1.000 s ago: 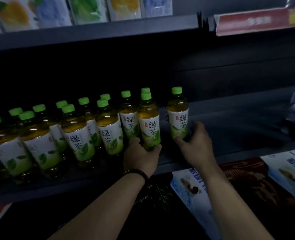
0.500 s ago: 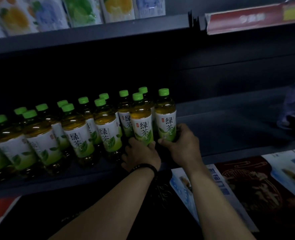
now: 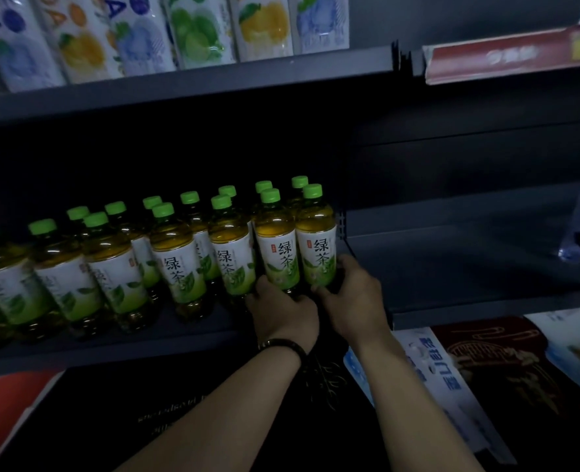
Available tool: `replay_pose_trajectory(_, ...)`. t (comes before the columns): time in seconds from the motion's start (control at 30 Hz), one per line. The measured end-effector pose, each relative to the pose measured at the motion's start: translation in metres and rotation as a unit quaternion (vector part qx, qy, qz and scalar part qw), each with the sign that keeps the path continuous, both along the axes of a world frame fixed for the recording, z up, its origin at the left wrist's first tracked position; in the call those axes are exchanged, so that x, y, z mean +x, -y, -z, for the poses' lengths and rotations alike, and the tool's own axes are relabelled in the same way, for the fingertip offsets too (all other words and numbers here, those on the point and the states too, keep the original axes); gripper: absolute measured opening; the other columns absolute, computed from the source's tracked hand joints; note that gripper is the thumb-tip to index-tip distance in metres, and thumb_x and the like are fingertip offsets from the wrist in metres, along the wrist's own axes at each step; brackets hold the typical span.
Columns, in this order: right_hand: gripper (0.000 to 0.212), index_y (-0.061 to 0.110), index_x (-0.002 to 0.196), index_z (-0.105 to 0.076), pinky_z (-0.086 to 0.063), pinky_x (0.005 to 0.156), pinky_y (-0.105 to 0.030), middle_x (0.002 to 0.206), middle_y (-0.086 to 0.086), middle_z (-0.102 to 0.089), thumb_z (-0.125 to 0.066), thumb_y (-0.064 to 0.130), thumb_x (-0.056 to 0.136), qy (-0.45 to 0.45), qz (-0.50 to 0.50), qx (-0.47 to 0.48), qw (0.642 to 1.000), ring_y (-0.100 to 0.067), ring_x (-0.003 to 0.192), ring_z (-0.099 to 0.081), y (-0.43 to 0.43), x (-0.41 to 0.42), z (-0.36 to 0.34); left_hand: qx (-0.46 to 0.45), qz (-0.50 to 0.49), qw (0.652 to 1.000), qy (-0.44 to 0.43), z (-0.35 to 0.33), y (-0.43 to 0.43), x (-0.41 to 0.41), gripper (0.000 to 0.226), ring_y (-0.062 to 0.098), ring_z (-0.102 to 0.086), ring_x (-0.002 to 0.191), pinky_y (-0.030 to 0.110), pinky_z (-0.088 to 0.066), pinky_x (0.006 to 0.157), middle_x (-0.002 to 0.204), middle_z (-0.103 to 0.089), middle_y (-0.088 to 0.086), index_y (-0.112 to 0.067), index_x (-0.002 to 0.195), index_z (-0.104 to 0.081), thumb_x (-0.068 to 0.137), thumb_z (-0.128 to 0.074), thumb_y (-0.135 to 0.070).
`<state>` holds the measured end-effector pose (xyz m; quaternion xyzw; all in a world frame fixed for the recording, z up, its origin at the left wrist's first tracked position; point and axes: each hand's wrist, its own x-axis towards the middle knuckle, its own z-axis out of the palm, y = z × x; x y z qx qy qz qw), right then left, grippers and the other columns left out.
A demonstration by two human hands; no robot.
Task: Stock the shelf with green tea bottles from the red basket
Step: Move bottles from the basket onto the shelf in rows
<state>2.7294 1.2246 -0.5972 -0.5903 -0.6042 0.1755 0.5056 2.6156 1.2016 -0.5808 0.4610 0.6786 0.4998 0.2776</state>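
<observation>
The end green tea bottle (image 3: 315,240) stands upright at the right end of the front row, long axis vertical, green cap up, label towards me. My right hand (image 3: 353,301) is wrapped round its base, and the bottle rises at twelve o'clock from that hand. Touching it at nine o'clock is the second green tea bottle (image 3: 276,247), also upright, with my left hand (image 3: 281,315) curled round its foot. Both grips are narrow, closed low on the bottles. I judge I'm snugging this pair against the row of green tea bottles (image 3: 121,267) that runs off towards nine o'clock. The shelf (image 3: 452,267) lies bare at three o'clock, so my right hand is the nearer one to that space. I can't pick out the red basket. A red shape (image 3: 2,410) at seven o'clock is too dim to name.
</observation>
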Motion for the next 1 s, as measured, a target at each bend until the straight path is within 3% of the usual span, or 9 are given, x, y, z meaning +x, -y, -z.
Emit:
replay_pose_trajectory(0.1,0.042,0.022,0.122,-0.065,-0.063,0.087,-0.042,0.114,0.0,-0.075,-0.084,0.023,0.085,-0.002,0.005,0.003,1.0,-0.017,0.103,-0.07,0.0,-0.004,0.001,0.005,0.001,1.0,0.011,0.0,0.002,0.0,0.059,0.037,-0.058,0.132,0.053,-0.05,0.114,0.144,-0.054,0.012,-0.018,0.144,-0.048,0.088,-0.065,-0.012)
replay_pose_trajectory(0.27,0.046,0.022,0.126,-0.065,-0.061,0.087,-0.037,0.116,0.001,-0.076,-0.085,0.024,0.085,-0.015,0.01,0.026,1.0,-0.017,0.105,-0.071,0.003,-0.013,0.003,-0.01,-0.018,1.0,-0.016,0.002,0.002,-0.005,0.067,0.039,-0.046,0.145,0.051,-0.041,0.123,0.162,-0.03,0.008,-0.023,0.153,-0.044,0.09,-0.065,-0.013)
replay_pose_trajectory(0.37,0.053,0.021,0.132,-0.063,-0.06,0.089,-0.037,0.12,0.001,-0.076,-0.086,0.024,0.085,-0.025,0.019,0.025,0.999,-0.018,0.109,-0.07,0.003,-0.014,0.004,0.006,-0.014,1.0,-0.017,0.004,0.002,-0.008,0.073,0.035,-0.044,0.147,0.05,-0.04,0.124,0.16,-0.036,0.007,-0.024,0.157,-0.041,0.09,-0.068,-0.012)
replay_pose_trajectory(0.47,0.046,0.02,0.125,-0.065,-0.061,0.086,-0.038,0.115,0.0,-0.076,-0.086,0.026,0.084,-0.009,0.026,0.022,0.999,-0.019,0.106,-0.071,0.001,-0.014,0.004,0.012,-0.014,1.0,-0.014,0.003,0.002,-0.01,0.074,0.033,-0.048,0.145,0.049,-0.042,0.123,0.155,-0.043,0.007,-0.024,0.156,-0.041,0.089,-0.069,-0.013)
replay_pose_trajectory(0.57,0.043,0.021,0.122,-0.065,-0.061,0.085,-0.038,0.112,0.001,-0.077,-0.086,0.027,0.084,-0.002,0.021,0.018,1.0,-0.018,0.102,-0.071,0.0,-0.015,0.005,0.003,-0.002,0.999,-0.033,0.003,0.002,-0.012,0.073,0.035,-0.046,0.146,0.051,-0.043,0.122,0.159,-0.039,0.008,-0.024,0.157,-0.039,0.091,-0.068,-0.015)
replay_pose_trajectory(0.7,0.047,0.021,0.124,-0.066,-0.058,0.085,-0.03,0.113,0.003,-0.077,-0.088,0.026,0.083,-0.013,0.023,0.02,0.999,-0.016,0.103,-0.071,-0.002,-0.014,0.006,0.007,0.014,0.999,-0.05,0.002,0.0,-0.012,0.076,0.036,-0.044,0.149,0.053,-0.042,0.122,0.162,-0.039,0.006,-0.025,0.159,-0.038,0.09,-0.068,-0.016)
replay_pose_trajectory(0.83,0.045,0.019,0.121,-0.065,-0.06,0.086,-0.038,0.112,-0.002,-0.077,-0.088,0.024,0.082,-0.019,0.057,0.036,0.998,-0.022,0.104,-0.071,-0.001,-0.026,0.008,0.02,0.009,0.999,-0.028,0.004,0.0,-0.016,0.078,0.034,-0.052,0.142,0.054,-0.047,0.118,0.154,-0.05,0.004,-0.027,0.154,-0.042,0.08,-0.067,-0.027)
replay_pose_trajectory(1.0,0.047,0.018,0.123,-0.063,-0.059,0.085,-0.036,0.113,-0.003,-0.076,-0.087,0.026,0.083,-0.016,0.046,0.034,0.998,-0.023,0.106,-0.071,-0.005,-0.026,0.009,0.004,-0.002,0.999,-0.043,0.003,0.003,-0.017,0.062,0.036,-0.048,0.141,0.05,-0.044,0.12,0.154,-0.038,0.009,-0.023,0.146,-0.046,0.09,-0.072,-0.021)
